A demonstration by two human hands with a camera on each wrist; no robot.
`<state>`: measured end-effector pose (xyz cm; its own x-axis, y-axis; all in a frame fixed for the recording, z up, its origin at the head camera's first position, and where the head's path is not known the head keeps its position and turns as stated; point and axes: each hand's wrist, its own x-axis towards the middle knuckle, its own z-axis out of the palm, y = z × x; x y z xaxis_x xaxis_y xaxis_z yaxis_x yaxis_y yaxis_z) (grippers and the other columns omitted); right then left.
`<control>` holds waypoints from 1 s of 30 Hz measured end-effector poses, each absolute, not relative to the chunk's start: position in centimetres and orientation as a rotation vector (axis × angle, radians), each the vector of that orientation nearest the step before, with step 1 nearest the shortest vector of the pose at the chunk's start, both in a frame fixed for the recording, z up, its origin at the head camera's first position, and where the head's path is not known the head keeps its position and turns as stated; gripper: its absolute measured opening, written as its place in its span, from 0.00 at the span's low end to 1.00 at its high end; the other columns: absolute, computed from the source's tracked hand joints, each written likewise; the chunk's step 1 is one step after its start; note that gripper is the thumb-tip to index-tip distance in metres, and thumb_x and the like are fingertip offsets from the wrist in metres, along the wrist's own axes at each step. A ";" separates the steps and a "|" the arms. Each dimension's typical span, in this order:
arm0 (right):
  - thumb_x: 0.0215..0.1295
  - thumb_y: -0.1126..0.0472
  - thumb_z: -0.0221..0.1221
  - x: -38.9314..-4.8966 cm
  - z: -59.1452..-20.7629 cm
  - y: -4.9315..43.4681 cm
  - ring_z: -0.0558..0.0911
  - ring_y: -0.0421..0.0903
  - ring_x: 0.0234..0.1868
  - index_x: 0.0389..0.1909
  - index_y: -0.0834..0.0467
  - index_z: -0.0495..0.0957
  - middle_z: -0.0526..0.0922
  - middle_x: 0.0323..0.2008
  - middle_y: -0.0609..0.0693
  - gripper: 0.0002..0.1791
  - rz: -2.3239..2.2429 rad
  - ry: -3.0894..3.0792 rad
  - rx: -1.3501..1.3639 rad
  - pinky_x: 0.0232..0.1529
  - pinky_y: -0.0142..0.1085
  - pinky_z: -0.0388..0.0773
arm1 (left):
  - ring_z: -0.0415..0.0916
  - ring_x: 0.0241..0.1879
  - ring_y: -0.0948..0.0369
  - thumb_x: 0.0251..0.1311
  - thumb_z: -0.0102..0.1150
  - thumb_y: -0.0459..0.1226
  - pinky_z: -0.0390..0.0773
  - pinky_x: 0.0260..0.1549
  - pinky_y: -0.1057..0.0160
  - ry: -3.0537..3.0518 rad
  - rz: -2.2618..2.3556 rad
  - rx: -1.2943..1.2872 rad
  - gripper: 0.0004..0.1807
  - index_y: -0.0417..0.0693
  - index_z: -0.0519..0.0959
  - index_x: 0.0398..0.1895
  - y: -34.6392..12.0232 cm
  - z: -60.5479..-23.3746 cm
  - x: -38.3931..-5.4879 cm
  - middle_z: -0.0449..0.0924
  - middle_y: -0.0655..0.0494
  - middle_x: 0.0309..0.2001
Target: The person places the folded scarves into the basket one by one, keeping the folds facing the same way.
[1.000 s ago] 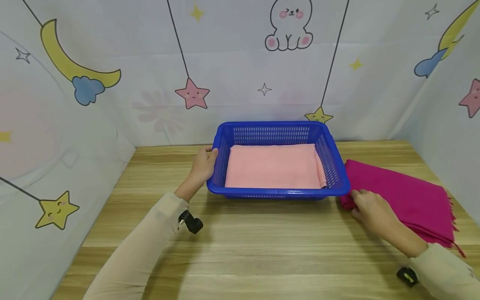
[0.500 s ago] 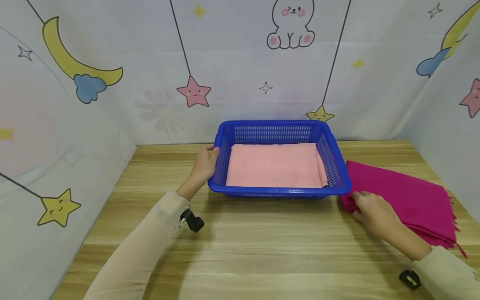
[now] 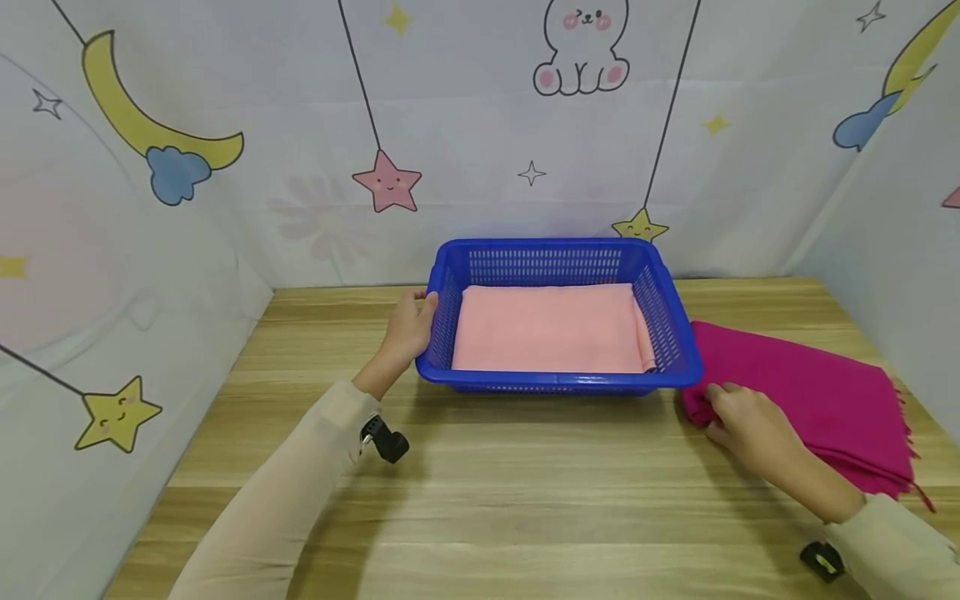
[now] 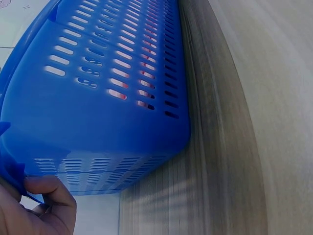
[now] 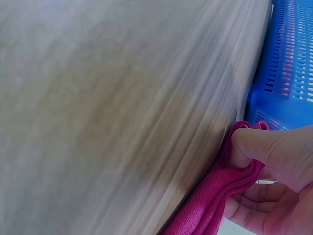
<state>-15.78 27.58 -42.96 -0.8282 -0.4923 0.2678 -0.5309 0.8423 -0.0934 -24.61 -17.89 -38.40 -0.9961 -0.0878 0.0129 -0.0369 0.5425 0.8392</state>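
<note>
My left hand (image 3: 408, 329) grips the left rim of a blue plastic basket (image 3: 558, 380), thumb over the edge in the left wrist view. A folded pale pink cloth (image 3: 551, 329) lies flat inside the basket. To the right, a folded magenta scarf (image 3: 810, 383) with a fringed far end lies on the table, its left end close against the basket. My right hand (image 3: 750, 425) pinches the scarf's near left corner; the right wrist view shows the thumb over the folded layers of the magenta scarf (image 5: 200, 205).
The wooden table (image 3: 525, 500) carries the basket near its back edge. A white printed curtain (image 3: 480, 125) closes off the back and both sides. A small black camera (image 3: 386, 439) sits on the left wrist, another black camera (image 3: 821, 561) on the right.
Nearly everything holds still. The whole view shifts very slightly, while both hands keep their places on the basket rim and the scarf corner.
</note>
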 end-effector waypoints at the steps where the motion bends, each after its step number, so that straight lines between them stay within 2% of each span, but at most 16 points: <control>1: 0.42 0.76 0.65 -15.7 -42.9 27.6 0.62 0.43 0.20 0.23 0.60 0.65 0.64 0.18 0.47 0.17 0.239 -2.787 0.786 0.19 0.36 0.59 | 0.81 0.46 0.44 0.80 0.36 0.44 0.83 0.42 0.52 -2.714 -1.476 0.109 0.28 0.26 0.62 0.66 -17.9 -38.4 -24.6 0.78 0.31 0.50; 18: 0.42 0.75 0.67 -15.0 -42.7 27.5 0.64 0.44 0.21 0.22 0.59 0.65 0.65 0.19 0.48 0.18 0.205 -2.825 0.763 0.19 0.38 0.62 | 0.80 0.50 0.42 0.80 0.35 0.44 0.82 0.45 0.50 -2.724 -1.484 0.116 0.29 0.26 0.61 0.68 -17.9 -38.2 -24.4 0.76 0.29 0.54; 30: 0.42 0.75 0.66 -14.3 -42.9 27.6 0.62 0.43 0.21 0.22 0.59 0.65 0.63 0.18 0.47 0.18 0.187 -2.834 0.762 0.20 0.37 0.61 | 0.80 0.49 0.42 0.80 0.36 0.43 0.82 0.45 0.50 -2.714 -1.487 0.122 0.28 0.25 0.62 0.67 -17.7 -38.0 -24.3 0.76 0.29 0.53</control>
<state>-14.34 27.59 -42.88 -0.8468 -0.4818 0.2253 -0.5073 0.8590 -0.0698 -24.29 -17.73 -37.99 -0.9959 -0.0906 0.0016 -0.0474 0.5362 0.8428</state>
